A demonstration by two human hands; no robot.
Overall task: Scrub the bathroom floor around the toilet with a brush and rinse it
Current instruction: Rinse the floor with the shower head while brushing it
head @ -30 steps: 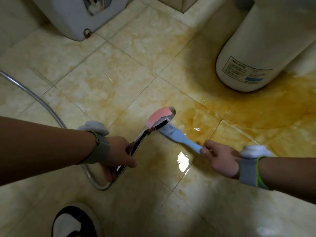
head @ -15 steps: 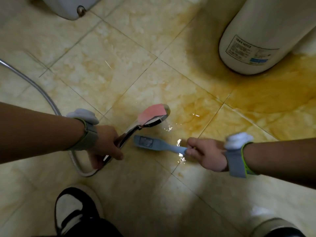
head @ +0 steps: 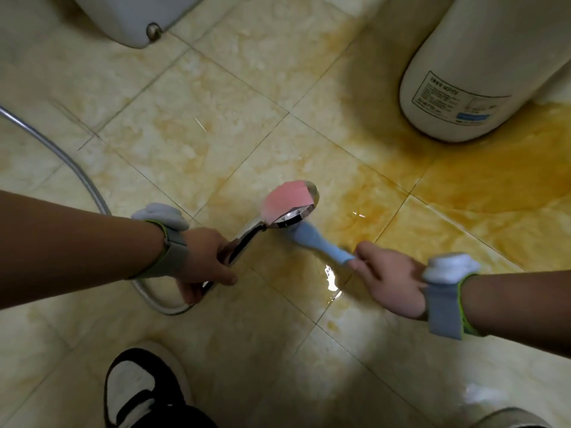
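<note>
Left hand (head: 200, 261) wrapped around chrome shower head (head: 289, 203) handle; right hand (head: 389, 279) pinching the pale blue brush (head: 312, 240) handle, its bristle end on the wet tile floor (head: 191, 143) under the spray face. Toilet base (head: 457, 88) well apart, upper right. Best practice, my judgement: work short firm strokes toward the orange stain (head: 494, 180), water aimed just ahead of bristles.

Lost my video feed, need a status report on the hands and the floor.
Left hand gripping shower head handle. Right hand gripping blue brush, head on wet tile under the shower head. Orange stain remains toward white tank. Nothing blocking.
</note>
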